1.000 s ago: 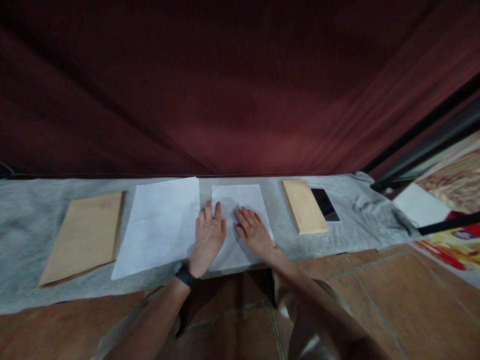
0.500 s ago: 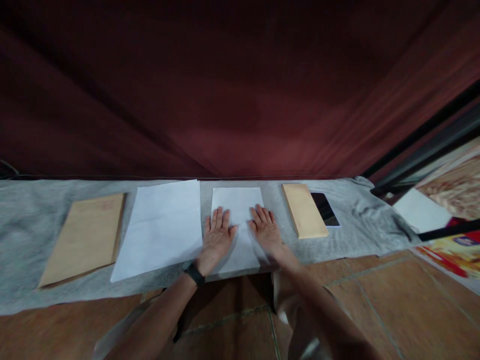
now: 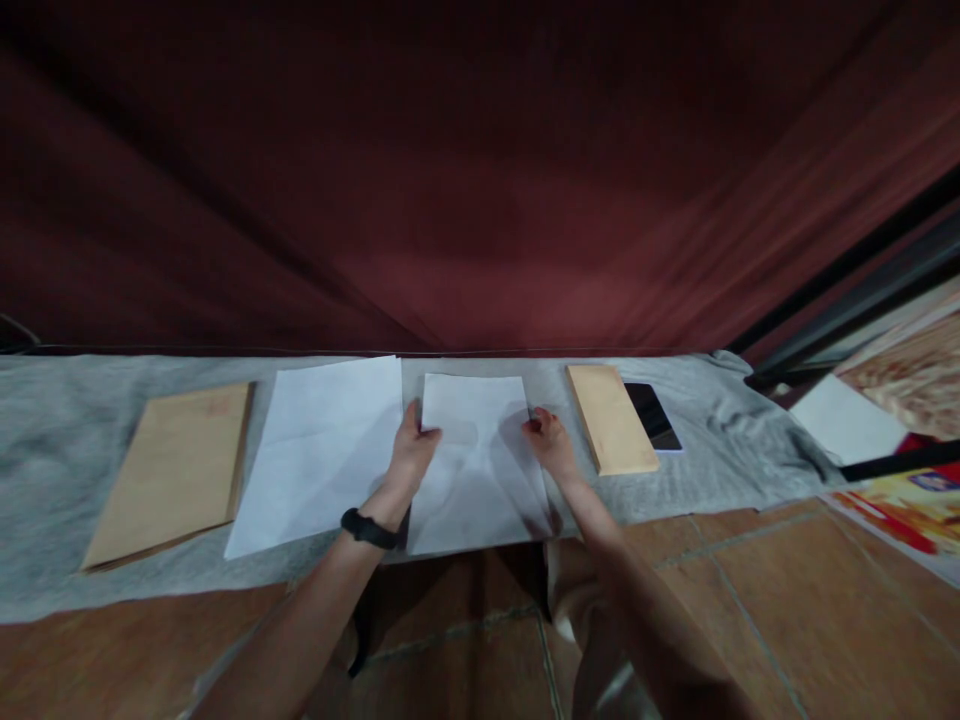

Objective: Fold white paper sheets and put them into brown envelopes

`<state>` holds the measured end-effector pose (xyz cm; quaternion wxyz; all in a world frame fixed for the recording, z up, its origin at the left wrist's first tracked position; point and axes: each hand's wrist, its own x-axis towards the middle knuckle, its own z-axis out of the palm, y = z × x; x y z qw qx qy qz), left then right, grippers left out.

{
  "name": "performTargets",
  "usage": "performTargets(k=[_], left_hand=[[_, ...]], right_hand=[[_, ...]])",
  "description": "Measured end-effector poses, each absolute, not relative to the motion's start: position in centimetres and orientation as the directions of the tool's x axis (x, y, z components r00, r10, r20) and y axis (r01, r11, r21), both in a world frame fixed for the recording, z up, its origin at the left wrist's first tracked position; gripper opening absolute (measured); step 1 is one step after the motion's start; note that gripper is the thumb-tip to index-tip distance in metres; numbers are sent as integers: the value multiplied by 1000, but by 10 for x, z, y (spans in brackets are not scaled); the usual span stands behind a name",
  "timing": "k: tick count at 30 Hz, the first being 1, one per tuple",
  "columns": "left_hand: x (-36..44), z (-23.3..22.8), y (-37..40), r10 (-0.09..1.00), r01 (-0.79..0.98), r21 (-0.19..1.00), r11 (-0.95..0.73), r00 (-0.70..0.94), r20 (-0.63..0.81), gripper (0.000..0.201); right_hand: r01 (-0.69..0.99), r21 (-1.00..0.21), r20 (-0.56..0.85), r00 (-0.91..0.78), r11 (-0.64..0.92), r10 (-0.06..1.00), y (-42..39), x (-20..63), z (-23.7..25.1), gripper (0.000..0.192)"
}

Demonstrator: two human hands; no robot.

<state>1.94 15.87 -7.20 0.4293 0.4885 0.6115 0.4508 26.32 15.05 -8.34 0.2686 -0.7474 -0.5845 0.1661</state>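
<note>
Head view, read from the left: a large brown envelope (image 3: 169, 470) lay flat on the grey cloth (image 3: 45, 480) that covered the desk, and just beside it to the right lay a big white sheet (image 3: 319, 450) with a faint crease across it. Next came the left hand (image 3: 411, 455), a dark band (image 3: 367, 528) on its wrist, its forearm reaching up from the near edge. Its fingers were closed on the left edge of the narrower white sheet (image 3: 476, 470), thumb on top near the far corner, the rest apparently tucked beneath.

That sheet sat in the middle of the desk, its long axis running away from the person, its near edge hanging slightly over the desk's front. It lay directly between the two hands, so neither was nearer; each held one long side at about the same height.

The right hand (image 3: 551, 440) mirrored the left, fingers curled and pinched on the right edge. Further right, well apart from the hand, a small tan envelope (image 3: 611, 418) lay angled, touching a dark phone (image 3: 652, 415). Behind everything hung a dark red curtain (image 3: 480, 180).
</note>
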Motion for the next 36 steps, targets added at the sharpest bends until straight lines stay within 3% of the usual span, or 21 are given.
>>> performTargets(k=[5,8,10,12,14,20,29,33,36], left_hand=[[20,-59,150,963,-126,964,234,-108,-247,91],[17,-44,149,977,-200,961,193,-50,-206,83],[14,-33,151,986,-217,965,148,-45,-162,74],[11,-22,155,990,-229,966,115,-59,-132,68],[9,-12,159,991,-244,966,85,-80,-107,66],[6,3,166,995,-259,966,-14,-100,-13,62],[6,-28,162,956,-213,961,178,-193,-220,79],[9,-20,157,954,-302,922,241,-102,-283,90],[8,-20,155,942,-352,878,323,34,-333,86]], right_hand=[[514,-838,-95,195,-184,976,154,269,-76,12],[335,-925,-130,163,-179,978,154,271,-67,16],[127,-980,-135,163,-156,977,155,271,-59,25],[-68,-988,-149,179,-139,972,155,271,-50,33],[-141,-982,-154,207,-126,966,156,270,-40,35],[-162,-987,-57,241,-18,969,158,265,-23,36],[-48,-996,-83,263,-73,961,157,268,-36,35],[-115,-990,-117,307,-86,945,161,271,-42,38],[-38,-993,-121,317,-116,941,162,274,-49,39]])
